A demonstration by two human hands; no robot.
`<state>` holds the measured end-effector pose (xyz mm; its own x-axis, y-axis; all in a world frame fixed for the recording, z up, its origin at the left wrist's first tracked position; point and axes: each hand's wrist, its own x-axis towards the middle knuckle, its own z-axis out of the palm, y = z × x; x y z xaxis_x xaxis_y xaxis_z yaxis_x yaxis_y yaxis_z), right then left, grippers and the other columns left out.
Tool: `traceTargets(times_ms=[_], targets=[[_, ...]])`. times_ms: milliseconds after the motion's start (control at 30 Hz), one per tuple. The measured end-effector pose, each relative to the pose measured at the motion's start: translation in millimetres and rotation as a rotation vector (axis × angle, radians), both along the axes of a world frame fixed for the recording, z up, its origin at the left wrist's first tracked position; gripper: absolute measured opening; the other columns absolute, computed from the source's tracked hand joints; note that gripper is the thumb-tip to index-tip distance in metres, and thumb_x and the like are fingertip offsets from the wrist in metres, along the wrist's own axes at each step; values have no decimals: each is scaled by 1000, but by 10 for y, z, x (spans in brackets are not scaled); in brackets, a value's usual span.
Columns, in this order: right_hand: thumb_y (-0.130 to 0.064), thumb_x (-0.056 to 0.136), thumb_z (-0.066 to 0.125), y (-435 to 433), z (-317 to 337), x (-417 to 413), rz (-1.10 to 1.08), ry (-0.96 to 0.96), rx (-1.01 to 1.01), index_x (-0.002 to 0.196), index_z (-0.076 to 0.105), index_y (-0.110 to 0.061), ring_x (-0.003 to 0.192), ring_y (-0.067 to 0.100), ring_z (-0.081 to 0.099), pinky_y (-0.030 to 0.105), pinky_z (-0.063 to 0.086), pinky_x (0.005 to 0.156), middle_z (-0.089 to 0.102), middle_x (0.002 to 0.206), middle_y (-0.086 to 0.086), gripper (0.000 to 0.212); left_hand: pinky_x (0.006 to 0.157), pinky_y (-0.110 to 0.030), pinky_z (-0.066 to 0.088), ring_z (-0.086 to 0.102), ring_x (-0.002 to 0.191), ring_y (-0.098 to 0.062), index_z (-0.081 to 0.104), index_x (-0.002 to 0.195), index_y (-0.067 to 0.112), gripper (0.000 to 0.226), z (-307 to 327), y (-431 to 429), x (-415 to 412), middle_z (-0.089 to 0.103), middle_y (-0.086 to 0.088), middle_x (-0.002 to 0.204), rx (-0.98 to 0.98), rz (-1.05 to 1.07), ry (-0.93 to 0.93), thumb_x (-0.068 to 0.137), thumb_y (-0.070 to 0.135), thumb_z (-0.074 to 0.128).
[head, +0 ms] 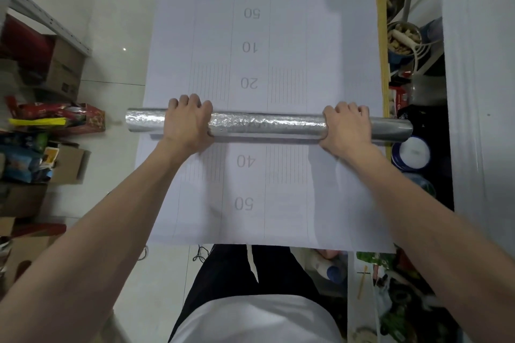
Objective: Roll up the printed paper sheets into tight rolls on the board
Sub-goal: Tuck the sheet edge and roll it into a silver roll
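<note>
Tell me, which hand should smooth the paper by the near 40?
Probably left: the left hand grips the silver roll closer to that 40; the right hand grips farther off, by the edge of the paper.

Cluttered storeroom: cardboard boxes (65, 69), metal shelving (41, 18), tiled floor (111, 22).

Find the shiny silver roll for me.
Head view: the shiny silver roll lies crosswise mid-frame on the white printed paper sheet, left hand and right hand gripping it.
</note>
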<state>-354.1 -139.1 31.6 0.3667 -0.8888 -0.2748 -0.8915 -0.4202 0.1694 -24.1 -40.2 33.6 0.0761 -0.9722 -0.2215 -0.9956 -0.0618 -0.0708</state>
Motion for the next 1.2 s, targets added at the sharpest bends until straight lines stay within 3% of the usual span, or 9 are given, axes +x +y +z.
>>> traceTargets(times_ms=[67, 167, 333, 600, 833, 1067, 1200], targets=[[-33, 72, 74, 62, 90, -41, 21, -88, -41, 104, 61, -15, 94, 29, 56, 41, 37, 91, 61, 101, 7, 39, 76, -45, 42, 52, 76, -33, 56, 85, 5, 34, 117, 84, 27, 60, -15, 85, -54, -13, 62, 59, 10, 75], [-27, 71, 76, 246, 276, -90, 19, -219, -21, 101, 60, -15, 87, 27, 58, 38, 37, 91, 63, 95, 4, 36, 64, -36, 34, 47, 63, -29, 59, 92, 7, 35, 354, 296, 34, 61, -10, 75, -88, 7, 93, 61, 10, 76], [-29, 75, 73, 738, 603, -199, -18, -306, 32, 108, 58, -21, 90, 24, 56, 36, 32, 82, 63, 98, -2, 37, 67, -34, 32, 58, 71, -33, 66, 104, 12, 44, 784, 795, -72, 65, -8, 81, -148, 32, 79, 61, 13, 74], [-25, 71, 73, 1767, 1125, -404, -91, -376, -72, 106, 59, -28, 92, 18, 54, 34, 31, 89, 61, 97, -10, 38, 69, -38, 42, 55, 64, -28, 68, 100, 13, 49, 1247, 1681, -274, 60, 0, 73, -301, 8, 114, 53, 5, 74], [-27, 67, 76, 3089, 1223, -430, -271, -341, -157, 103, 60, -32, 90, 18, 56, 32, 30, 88, 61, 94, -12, 40, 73, -39, 46, 56, 66, -23, 69, 104, 15, 56, 1214, 2418, -170, 60, 6, 75, -275, -144, 190, 49, 7, 80], [-32, 69, 78, 4579, 1119, -332, -526, -346, -61, 110, 59, -37, 99, 10, 54, 29, 26, 95, 60, 101, -19, 45, 76, -40, 48, 59, 69, -26, 70, 105, 17, 59, 1142, 3054, -76, 59, 6, 74, -186, -374, 214, 48, 10, 83], [-25, 66, 80, 5316, 1154, -459, -682, -329, -128, 113, 60, -34, 99, 12, 54, 27, 25, 88, 63, 104, -16, 51, 75, -41, 47, 59, 69, -26, 70, 103, 18, 57, 1172, 3200, -338, 62, 5, 75, -181, -543, 245, 48, 11, 83]])
